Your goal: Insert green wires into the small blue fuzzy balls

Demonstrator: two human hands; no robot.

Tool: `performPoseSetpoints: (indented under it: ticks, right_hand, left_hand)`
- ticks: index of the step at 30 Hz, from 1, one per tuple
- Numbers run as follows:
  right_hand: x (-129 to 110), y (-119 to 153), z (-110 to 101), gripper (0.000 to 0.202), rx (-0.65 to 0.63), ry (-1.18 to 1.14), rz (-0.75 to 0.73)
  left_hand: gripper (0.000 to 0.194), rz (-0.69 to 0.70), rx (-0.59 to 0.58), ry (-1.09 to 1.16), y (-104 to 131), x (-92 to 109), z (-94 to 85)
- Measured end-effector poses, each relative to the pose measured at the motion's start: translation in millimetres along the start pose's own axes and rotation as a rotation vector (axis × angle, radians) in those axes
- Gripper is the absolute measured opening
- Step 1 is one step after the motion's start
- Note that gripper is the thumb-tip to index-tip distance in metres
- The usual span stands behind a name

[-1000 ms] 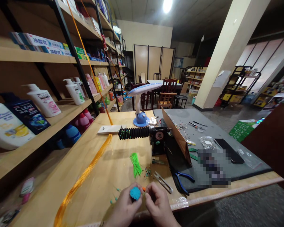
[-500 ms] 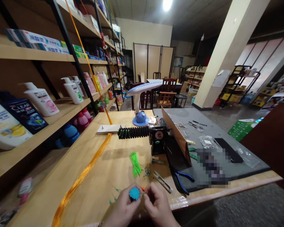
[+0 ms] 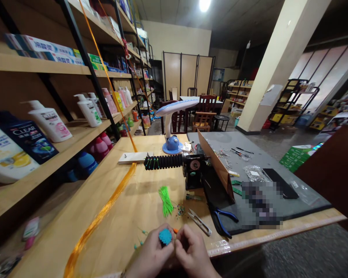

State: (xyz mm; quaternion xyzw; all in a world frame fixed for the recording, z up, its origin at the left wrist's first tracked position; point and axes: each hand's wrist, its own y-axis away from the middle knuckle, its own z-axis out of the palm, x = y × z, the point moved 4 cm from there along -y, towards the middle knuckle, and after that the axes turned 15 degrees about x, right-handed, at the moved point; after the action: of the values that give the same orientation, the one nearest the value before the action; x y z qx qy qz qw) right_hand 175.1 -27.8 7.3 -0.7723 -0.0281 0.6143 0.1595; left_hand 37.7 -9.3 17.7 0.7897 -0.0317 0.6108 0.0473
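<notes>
1. I had the left hand [image 3: 153, 249] closed around a turquoise bundle [image 3: 165, 236], its frilled end upward, above the near edge of the worktop [image 3: 124, 216].
2. My right hand [image 3: 193, 249] was just to its right, thumb and fingers drawn together; I could not tell what, if anything, they pinched. An orange piece [image 3: 175, 231] showed between the hands, its support hidden.
3. I judged that a loosened left grip could let the bundle slip or splay over the near edge. A stray right wrist could knock the snips [image 3: 200, 223], or a sleeve could scatter the small beads [image 3: 180, 211].
4. I counted one bundle, one orange piece, one pair of snips, one pair of blue-handled pliers [image 3: 226, 213] to the right, one bunch of green strands [image 3: 165, 200] farther off, and one orange hank [image 3: 103, 212] to the left.
5. At least three loose turquoise bits [image 3: 144, 232] lay left of the hands; the beads were too small to count.
</notes>
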Motion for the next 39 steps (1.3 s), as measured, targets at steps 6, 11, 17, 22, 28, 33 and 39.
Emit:
performPoseSetpoints:
  ticks: [6, 11, 17, 22, 28, 33, 39]
  right_hand:
    - [20.3, -1.0, 8.8, 0.030, 0.047, -0.268, 0.272]
    - [44.1, 4.0, 23.7, 0.055, 0.011, -0.468, 0.541]
    - [42.2, 3.8, 22.4, 0.057, 0.023, -0.459, 0.525]
    - [27.4, -2.0, 9.6, 0.040, 0.064, -0.327, 0.366]
    - [24.0, -1.3, 6.5, 0.028, 0.086, -0.273, 0.265]
    - [19.7, -0.1, 5.4, 0.023, 0.068, -0.262, 0.236]
    - [20.7, -2.9, 4.9, 0.026, 0.094, -0.272, 0.290]
  left_hand:
    - [0.006, 0.047, -0.028, 0.010, 0.4, 2.2, -0.2]
    - [0.007, 0.043, -0.065, 0.057, -0.8, 4.4, 0.1]
    - [0.018, -0.029, -0.047, 0.108, -0.8, 3.0, 0.6]
    - [0.028, -0.070, -0.005, 0.115, -0.7, 2.4, -3.4]
    - [0.032, -0.087, 0.008, 0.098, -3.4, 3.5, -1.2]
    - [0.029, -0.037, 0.031, 0.108, -2.9, 6.1, 2.4]
    - [0.016, -0.024, 0.047, 0.086, -1.4, 4.9, 2.6]
